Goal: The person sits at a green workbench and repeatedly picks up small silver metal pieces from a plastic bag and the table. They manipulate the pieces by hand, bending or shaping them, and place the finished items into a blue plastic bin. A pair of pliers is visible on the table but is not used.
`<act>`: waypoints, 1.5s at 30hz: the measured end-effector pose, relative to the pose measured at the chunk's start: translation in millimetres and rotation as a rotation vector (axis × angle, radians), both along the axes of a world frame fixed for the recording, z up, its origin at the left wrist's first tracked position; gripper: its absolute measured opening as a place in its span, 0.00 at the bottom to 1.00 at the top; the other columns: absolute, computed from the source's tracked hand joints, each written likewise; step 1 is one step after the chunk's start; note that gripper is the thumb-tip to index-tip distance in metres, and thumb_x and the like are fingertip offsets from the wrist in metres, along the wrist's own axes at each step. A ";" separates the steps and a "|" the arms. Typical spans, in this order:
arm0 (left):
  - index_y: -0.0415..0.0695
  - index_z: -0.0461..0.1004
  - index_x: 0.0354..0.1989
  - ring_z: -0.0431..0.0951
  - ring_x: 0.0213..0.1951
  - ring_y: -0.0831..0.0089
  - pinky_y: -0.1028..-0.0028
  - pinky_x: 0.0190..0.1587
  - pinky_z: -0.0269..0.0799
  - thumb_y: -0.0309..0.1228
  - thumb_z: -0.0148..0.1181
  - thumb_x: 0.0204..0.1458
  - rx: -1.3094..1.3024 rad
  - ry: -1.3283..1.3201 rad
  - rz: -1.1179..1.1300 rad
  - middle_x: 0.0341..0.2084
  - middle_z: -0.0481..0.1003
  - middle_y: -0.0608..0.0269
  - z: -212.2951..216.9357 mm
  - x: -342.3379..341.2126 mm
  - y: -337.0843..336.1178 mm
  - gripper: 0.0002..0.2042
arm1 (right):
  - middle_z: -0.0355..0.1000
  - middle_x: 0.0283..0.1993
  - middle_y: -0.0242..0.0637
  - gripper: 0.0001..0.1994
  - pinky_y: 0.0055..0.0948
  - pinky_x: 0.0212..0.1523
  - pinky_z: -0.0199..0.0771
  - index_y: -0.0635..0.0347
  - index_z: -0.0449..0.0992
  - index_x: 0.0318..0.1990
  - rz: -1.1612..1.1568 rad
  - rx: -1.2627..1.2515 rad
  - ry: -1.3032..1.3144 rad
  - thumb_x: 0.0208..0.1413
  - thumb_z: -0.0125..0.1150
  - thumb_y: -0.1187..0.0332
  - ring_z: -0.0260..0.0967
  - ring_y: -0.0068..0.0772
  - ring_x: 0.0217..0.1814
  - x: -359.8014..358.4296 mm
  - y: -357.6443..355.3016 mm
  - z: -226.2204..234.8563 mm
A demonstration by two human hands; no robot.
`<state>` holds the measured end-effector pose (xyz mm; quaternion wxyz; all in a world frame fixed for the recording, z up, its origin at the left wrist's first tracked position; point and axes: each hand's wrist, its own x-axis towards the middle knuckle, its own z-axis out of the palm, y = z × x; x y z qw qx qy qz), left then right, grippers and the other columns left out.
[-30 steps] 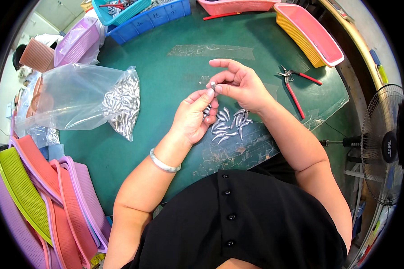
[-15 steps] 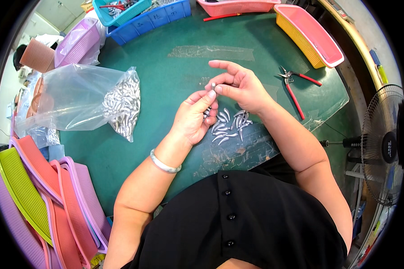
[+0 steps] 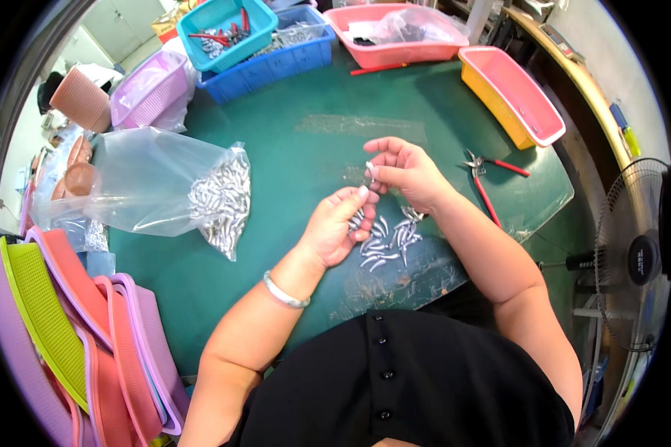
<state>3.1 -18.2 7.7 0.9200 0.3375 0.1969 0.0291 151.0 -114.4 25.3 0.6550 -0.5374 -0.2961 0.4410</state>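
My left hand (image 3: 329,229), with a pale bracelet at the wrist, is closed round several small curved silver metal pieces (image 3: 356,220). Between the thumb and fingers of my right hand (image 3: 411,177) a single silver piece (image 3: 370,170) is pinched, just above my left thumb tip. A loose pile of the same tapered, fish-like pieces (image 3: 392,244) lies on the green table (image 3: 291,171) below my hands. To the left, a clear plastic bag (image 3: 149,175) lies on its side, its near end full of such pieces (image 3: 222,205).
Red-handled cutting pliers (image 3: 479,177) lie open at right. Along the far edge stand a teal basket (image 3: 235,52) in a blue bin (image 3: 276,71), a pink bin (image 3: 402,52) and a pink-and-yellow basket (image 3: 514,104). Stacked baskets (image 3: 48,313) fill the near left; a fan (image 3: 637,257) stands right.
The whole view has shifted, so the table and things sit lower and a little to the right. Both hands stay together, the right fingers still pinching a piece above the left thumb.
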 end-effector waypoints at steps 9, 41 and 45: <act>0.39 0.70 0.35 0.66 0.22 0.80 0.84 0.19 0.59 0.29 0.51 0.55 0.000 -0.041 -0.089 0.22 0.69 0.64 -5.4 3.6 3.3 0.06 | 0.70 0.26 0.40 0.07 0.25 0.22 0.70 0.67 0.70 0.35 -0.185 -0.057 -0.267 0.47 0.56 0.77 0.69 0.29 0.24 106.9 152.6 66.0; 0.42 0.72 0.34 0.63 0.19 0.87 0.89 0.15 0.52 0.29 0.53 0.53 1.089 -0.029 0.563 0.20 0.68 0.70 221.9 -105.3 101.9 0.05 | 0.59 0.58 0.44 0.27 0.43 0.59 0.53 0.55 0.68 0.51 0.349 0.045 -1.499 0.41 0.65 0.60 0.52 0.50 0.61 -55.6 -62.4 7.8; 0.41 0.72 0.31 0.64 0.19 0.84 0.86 0.16 0.56 0.27 0.56 0.49 1.291 0.395 0.680 0.19 0.68 0.68 232.2 -136.1 170.1 0.04 | 0.65 0.52 0.40 0.19 0.41 0.56 0.57 0.57 0.72 0.45 0.325 0.148 -1.504 0.43 0.63 0.64 0.56 0.46 0.58 -56.2 -63.6 2.2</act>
